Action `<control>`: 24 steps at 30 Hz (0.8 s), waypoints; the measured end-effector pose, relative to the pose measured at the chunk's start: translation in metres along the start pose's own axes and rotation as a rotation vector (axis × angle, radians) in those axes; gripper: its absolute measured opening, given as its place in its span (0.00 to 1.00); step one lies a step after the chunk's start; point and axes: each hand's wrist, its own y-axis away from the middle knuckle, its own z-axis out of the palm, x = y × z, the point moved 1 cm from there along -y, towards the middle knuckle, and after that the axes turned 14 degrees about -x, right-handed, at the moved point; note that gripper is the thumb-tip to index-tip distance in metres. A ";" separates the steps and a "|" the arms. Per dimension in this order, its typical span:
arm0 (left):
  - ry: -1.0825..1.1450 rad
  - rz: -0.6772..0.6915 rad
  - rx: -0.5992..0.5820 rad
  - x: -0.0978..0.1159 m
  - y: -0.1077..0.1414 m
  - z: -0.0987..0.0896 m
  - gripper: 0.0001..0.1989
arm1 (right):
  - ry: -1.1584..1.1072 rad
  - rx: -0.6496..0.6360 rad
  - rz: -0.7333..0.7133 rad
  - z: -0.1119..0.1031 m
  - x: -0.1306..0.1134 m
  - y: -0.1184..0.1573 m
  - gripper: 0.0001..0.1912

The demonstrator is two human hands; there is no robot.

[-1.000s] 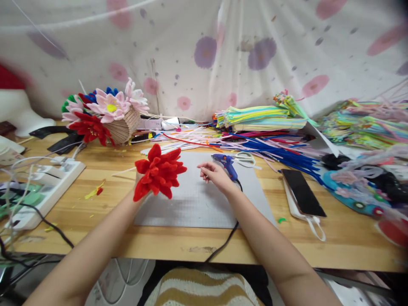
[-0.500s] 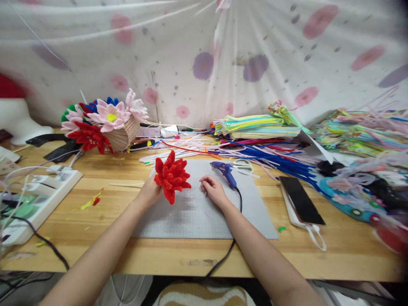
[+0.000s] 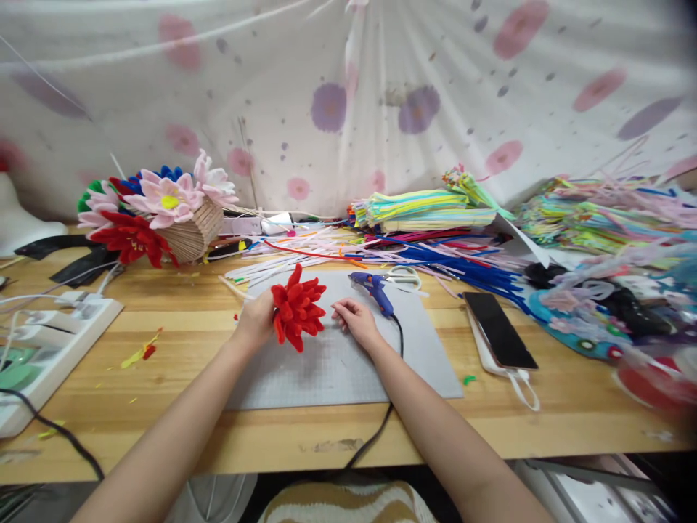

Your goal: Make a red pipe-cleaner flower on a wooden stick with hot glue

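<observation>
My left hand (image 3: 258,319) is closed around a red fuzzy pipe-cleaner flower (image 3: 298,309), held above the left part of a grey cutting mat (image 3: 327,378). The bloom has many pointed petals and faces me and to the right. A pale thin stem (image 3: 234,288) sticks out behind that hand, up and to the left. Just right of the flower, my right hand (image 3: 356,321) hovers over the mat, its fingers loosely bent and apart, with nothing visible in them. A blue glue gun (image 3: 375,289) lies beyond it, beside scissors (image 3: 404,277) with pale handles.
Loose pipe cleaners (image 3: 305,250) and bundles (image 3: 419,207) spread along the back. A basket (image 3: 196,231) of fuzzy flowers stands back left. At left is a power strip (image 3: 70,349); at right, a phone (image 3: 501,330). The glue gun's black cord (image 3: 375,436) runs over the front edge.
The flower has turned in my left hand, and its stem now points more upward. My right hand's fingers have loosened and sit nearer the flower. The whole view has shifted slightly right.
</observation>
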 end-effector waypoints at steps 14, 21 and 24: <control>-0.259 -0.580 -0.134 0.042 -0.032 0.023 0.12 | -0.056 -0.046 -0.021 -0.005 0.000 -0.004 0.16; 0.616 -0.735 -0.152 0.053 -0.042 0.019 0.14 | -0.042 -0.101 -0.004 -0.006 -0.003 -0.003 0.15; 0.764 -0.795 -0.161 0.051 -0.046 0.020 0.14 | -0.033 -0.106 -0.006 -0.006 -0.002 -0.004 0.15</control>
